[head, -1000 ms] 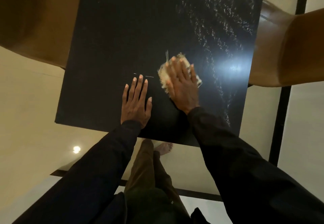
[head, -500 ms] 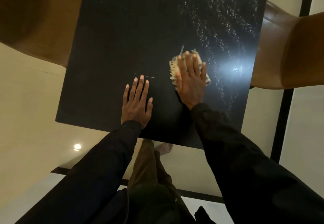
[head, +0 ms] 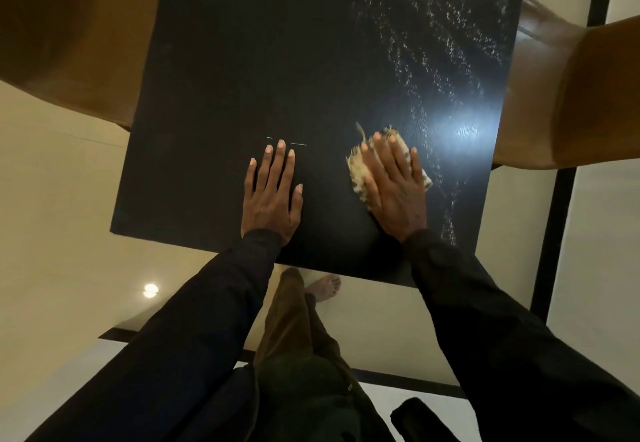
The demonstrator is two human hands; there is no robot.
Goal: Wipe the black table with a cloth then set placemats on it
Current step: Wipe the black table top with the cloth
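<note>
The black table [head: 277, 61] fills the upper middle of the head view, with wet streaks glinting down its right side. My right hand [head: 394, 185] presses flat on a small beige cloth [head: 358, 168] near the table's front right, fingers straight; the cloth shows only at the hand's edges. My left hand [head: 272, 192] rests flat on the bare tabletop to the left of it, fingers straight and together. A thin pale line lies on the table just past the left fingertips. No placemats are in view.
Brown leather chairs stand close at the table's left [head: 69, 33] and right [head: 571, 95] sides. Below the near table edge lie a pale glossy floor with black strips [head: 554, 234], my brown trousers and a bare foot [head: 325, 287].
My right hand has slid the cloth to the right and slightly nearer across the table. The left hand has stayed planted in the same spot.
</note>
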